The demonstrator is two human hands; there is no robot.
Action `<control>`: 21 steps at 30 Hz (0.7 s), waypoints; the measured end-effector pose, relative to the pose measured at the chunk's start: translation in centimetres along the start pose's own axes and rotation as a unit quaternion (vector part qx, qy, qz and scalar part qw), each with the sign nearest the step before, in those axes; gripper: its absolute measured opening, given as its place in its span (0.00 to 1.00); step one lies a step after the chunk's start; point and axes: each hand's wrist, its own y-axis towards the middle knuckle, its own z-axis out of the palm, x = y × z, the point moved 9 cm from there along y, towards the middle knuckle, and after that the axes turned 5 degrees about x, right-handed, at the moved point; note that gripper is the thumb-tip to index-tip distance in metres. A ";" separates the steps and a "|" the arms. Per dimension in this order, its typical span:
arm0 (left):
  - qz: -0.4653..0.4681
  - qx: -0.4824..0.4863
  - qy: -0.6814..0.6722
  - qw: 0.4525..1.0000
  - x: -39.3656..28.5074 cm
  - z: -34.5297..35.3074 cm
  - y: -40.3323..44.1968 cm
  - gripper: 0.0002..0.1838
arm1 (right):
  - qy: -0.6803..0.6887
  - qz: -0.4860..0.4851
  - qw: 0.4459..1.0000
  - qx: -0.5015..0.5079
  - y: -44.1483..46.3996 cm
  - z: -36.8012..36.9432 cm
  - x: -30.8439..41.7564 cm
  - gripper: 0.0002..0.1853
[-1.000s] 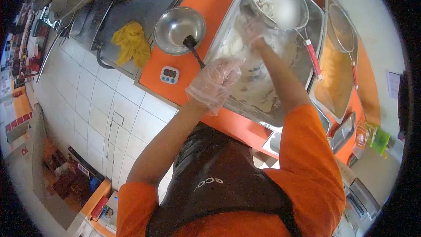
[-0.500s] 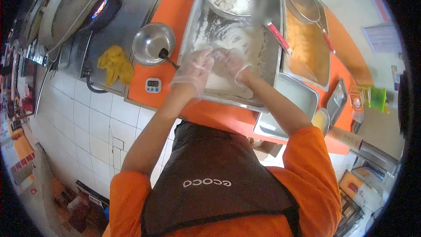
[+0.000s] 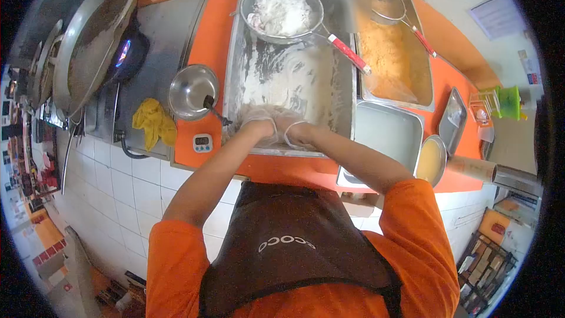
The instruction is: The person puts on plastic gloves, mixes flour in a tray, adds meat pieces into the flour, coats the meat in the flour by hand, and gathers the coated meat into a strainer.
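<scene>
My left hand (image 3: 258,122) and my right hand (image 3: 291,127), both in clear plastic gloves, are side by side at the near edge of a metal tray (image 3: 349,115). White flour (image 3: 288,79) is spread over the tray's bottom, and both hands are down in it. The fingers are blurred and mostly hidden, so I cannot make out whether anything is in them. At the tray's far end rests a wire strainer (image 3: 352,54) with a red handle, holding flour-coated pieces (image 3: 282,15).
Left are a steel bowl (image 3: 189,88) with a black-handled tool, a timer (image 3: 202,143), a yellow cloth (image 3: 154,122) and a large wok (image 3: 88,53) by a flame. Right are a tray of orange crumbs (image 3: 382,53), a second strainer (image 3: 425,42), a shallow tray (image 3: 391,135) and a yellow-filled bowl (image 3: 431,162).
My right hand has come back from beside the strainer to the tray's near edge, next to my left hand. My left hand has lowered into the flour. The camera view has shifted.
</scene>
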 end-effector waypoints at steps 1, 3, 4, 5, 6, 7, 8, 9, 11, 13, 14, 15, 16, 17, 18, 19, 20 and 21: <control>-0.022 0.040 -0.058 0.997 0.3 0.2 -0.3 0.19 | 0.207 0.036 0.978 -0.003 0.2 0.8 -1.9 0.20; -0.069 0.101 -0.196 0.973 0.4 0.2 -1.4 0.19 | 0.306 0.080 0.949 -0.002 -0.1 1.2 -2.6 0.18; -0.096 0.117 -0.273 0.950 0.3 -0.1 -2.1 0.19 | 0.202 0.088 0.975 0.001 -0.8 0.3 0.0 0.17; -0.124 0.112 -0.368 0.915 -0.1 -0.5 -3.0 0.20 | 0.171 0.095 0.981 -0.002 -0.5 0.1 -0.2 0.17; -0.146 0.096 -0.443 0.879 0.1 0.3 -2.9 0.20 | 0.140 0.103 0.985 -0.004 -0.3 -0.1 -0.4 0.16; -0.167 0.076 -0.515 0.837 0.4 1.0 -2.8 0.19 | 0.185 0.110 0.977 -0.013 0.9 0.4 -3.7 0.16; -0.184 0.047 -0.570 0.800 1.8 3.5 -1.5 0.18 | 0.228 0.135 0.964 -0.023 1.0 0.3 -4.5 0.16; -0.178 0.042 -0.618 0.765 2.0 4.1 -1.0 0.19 | 0.270 0.159 0.949 -0.035 0.9 0.3 -5.2 0.16; -0.144 0.054 -0.702 0.695 1.1 3.6 -0.7 0.21 | 0.347 0.241 0.904 -0.062 -2.0 -0.9 -1.0 0.17; -0.111 0.054 -0.748 0.652 -1.2 -0.2 -2.0 0.22 | 0.369 0.207 0.903 -0.079 -2.2 -3.1 0.6 0.18; -0.106 0.036 -0.756 0.645 -2.5 -3.5 -3.2 0.21 | 0.378 0.190 0.902 -0.088 -2.1 -4.5 1.7 0.18; -0.104 0.010 -0.751 0.652 -2.8 -6.2 -3.4 0.21 | 0.359 0.183 0.910 -0.098 -2.4 -6.2 3.9 0.19; -0.102 -0.016 -0.744 0.660 -3.0 -8.9 -3.7 0.20 | 0.339 0.175 0.918 -0.109 -2.7 -8.2 6.6 0.19; -0.103 -0.049 -0.723 0.681 -2.4 -11.6 -3.3 0.19 | 0.364 0.159 0.909 -0.126 -2.7 -9.9 9.1 0.18; -0.122 -0.054 -0.688 0.714 -2.3 -14.5 -2.8 0.17 | 0.389 0.142 0.899 -0.144 -2.2 -11.7 10.7 0.18; -0.104 -0.067 -0.685 0.718 -1.3 -16.6 -1.3 0.16 | 0.136 0.055 0.978 -0.146 -0.7 -15.0 12.4 0.16; -0.087 -0.079 -0.683 0.721 -0.4 -18.7 0.2 0.14 | 0.051 -0.005 0.988 -0.144 1.3 -17.4 13.2 0.15; -0.060 -0.093 -0.700 0.705 0.5 -20.7 1.9 0.13 | -0.034 -0.064 0.986 -0.152 3.1 -19.8 14.1 0.14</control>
